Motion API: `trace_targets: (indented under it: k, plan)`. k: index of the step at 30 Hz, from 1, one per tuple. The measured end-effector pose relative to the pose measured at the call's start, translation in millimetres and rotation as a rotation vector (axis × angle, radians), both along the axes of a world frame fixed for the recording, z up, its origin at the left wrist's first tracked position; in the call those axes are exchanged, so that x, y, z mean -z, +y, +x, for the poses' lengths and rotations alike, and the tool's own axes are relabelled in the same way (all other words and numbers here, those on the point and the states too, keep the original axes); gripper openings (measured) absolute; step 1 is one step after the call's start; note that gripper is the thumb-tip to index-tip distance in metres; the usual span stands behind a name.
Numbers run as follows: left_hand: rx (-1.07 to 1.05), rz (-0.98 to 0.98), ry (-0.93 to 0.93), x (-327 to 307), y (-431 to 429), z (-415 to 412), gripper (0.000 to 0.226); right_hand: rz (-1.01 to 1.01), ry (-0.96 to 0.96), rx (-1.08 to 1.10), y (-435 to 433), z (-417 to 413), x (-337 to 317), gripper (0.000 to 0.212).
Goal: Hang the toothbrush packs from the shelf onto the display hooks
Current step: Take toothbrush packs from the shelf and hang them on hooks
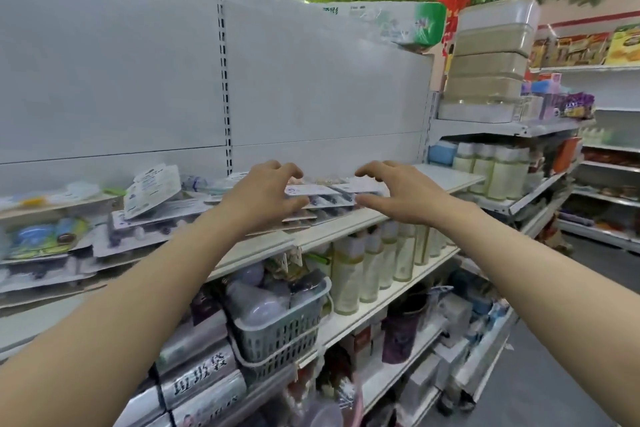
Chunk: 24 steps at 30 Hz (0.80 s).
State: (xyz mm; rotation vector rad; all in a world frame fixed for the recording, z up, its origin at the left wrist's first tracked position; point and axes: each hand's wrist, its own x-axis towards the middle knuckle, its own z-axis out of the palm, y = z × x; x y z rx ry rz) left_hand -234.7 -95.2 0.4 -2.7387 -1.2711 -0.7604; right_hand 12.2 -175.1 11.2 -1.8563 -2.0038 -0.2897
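Shelf [450, 177]: toothbrush packs [325, 198] between curled fingers [372, 168]

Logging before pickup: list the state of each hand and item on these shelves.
toothbrush packs, stacked flat on the shelf, unhung.
left hand, fingers arched over the packs, thumb at their edge, nothing lifted.
right hand, likewise arched over the packs.
grey basket, filled with bulbs.
bottles, upright in a row.
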Motion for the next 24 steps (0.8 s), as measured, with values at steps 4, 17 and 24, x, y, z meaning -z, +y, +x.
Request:
trace_targets:
  k: [4, 17, 24]
  plan:
    - [-0.059, -0.045, -0.002, 5, 47, 29, 0.058, -0.01, 0.013, -0.012, 56, 35, -9, 0.054]
    - [-0.461, -0.092, 0.136, 30, 105, 89, 0.065, -0.129, 0.249, -0.076, 200, 125, 45, 0.056]
    - [-0.768, -0.175, 0.188, 30, 106, 111, 0.081, -0.193, 0.299, -0.224, 249, 142, 51, 0.066]
